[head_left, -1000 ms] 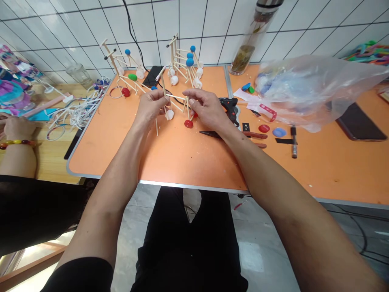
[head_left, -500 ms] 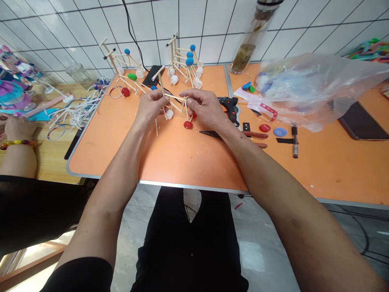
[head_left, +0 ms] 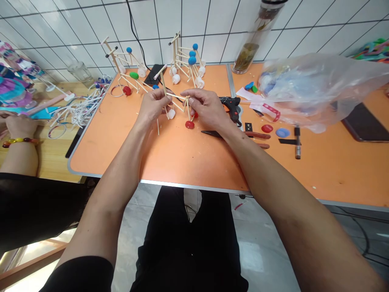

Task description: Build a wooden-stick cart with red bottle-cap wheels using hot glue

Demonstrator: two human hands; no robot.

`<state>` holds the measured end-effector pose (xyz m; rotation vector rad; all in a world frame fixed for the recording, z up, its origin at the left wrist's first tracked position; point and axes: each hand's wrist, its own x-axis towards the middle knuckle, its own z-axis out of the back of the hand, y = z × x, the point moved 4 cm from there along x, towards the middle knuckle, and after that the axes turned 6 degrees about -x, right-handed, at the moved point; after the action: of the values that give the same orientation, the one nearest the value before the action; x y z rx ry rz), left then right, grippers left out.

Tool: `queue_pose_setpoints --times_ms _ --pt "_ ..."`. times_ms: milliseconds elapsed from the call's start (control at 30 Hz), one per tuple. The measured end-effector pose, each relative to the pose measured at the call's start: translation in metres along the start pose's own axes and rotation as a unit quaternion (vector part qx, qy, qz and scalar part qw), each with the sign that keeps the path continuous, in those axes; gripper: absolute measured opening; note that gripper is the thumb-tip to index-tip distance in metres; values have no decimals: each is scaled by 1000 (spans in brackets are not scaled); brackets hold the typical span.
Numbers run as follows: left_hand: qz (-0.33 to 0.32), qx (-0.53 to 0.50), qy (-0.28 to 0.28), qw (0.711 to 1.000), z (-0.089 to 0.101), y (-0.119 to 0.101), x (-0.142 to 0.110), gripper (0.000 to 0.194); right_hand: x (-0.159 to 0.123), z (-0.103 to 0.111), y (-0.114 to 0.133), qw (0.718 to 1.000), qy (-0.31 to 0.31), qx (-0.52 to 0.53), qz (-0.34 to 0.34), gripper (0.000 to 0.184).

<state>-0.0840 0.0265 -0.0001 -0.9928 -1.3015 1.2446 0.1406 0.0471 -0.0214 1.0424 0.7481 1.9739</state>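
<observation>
Between my two hands is a small stick frame point(head_left: 175, 96) of thin wooden sticks, with red pieces point(head_left: 189, 125) and a white piece point(head_left: 171, 114) at its lower ends. My left hand point(head_left: 154, 104) pinches it at the left, around an upright stick with a pale crossbar on top. At the right end, where several sticks meet, my right hand point(head_left: 208, 106) is closed on the same frame. My fingers partly hide the joints. Behind stand similar stick models, one with blue balls point(head_left: 192, 60) and one with a green ball point(head_left: 133, 75).
Right of my hands lie a black glue gun point(head_left: 231, 106), pliers point(head_left: 257, 135), a red disc point(head_left: 267, 128), a blue disc point(head_left: 283, 132) and a marker point(head_left: 297, 142). A plastic bag point(head_left: 313, 87) and a phone point(head_left: 364, 121) are farther right. Another person's hand point(head_left: 21, 126) rests at left beside white cords point(head_left: 77, 111).
The whole view shifts slightly. Both hands keep their hold on the stick frame, which has tilted very little.
</observation>
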Motion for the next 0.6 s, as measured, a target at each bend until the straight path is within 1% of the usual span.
queue_pose_setpoints --times_ms 167,333,433,600 --pt "-20 26 -10 999 -1 -1 0 12 0 -1 -3 1000 1 0 -11 38" --pt "-51 42 -19 998 2 -1 5 11 0 0 -1 1000 -4 5 -3 39" --pt "-56 53 -32 996 3 -1 7 10 0 -1 0 1000 -5 19 -3 40" --pt "-62 58 -29 996 1 -3 5 12 1 -2 -4 1000 -9 25 -3 39"
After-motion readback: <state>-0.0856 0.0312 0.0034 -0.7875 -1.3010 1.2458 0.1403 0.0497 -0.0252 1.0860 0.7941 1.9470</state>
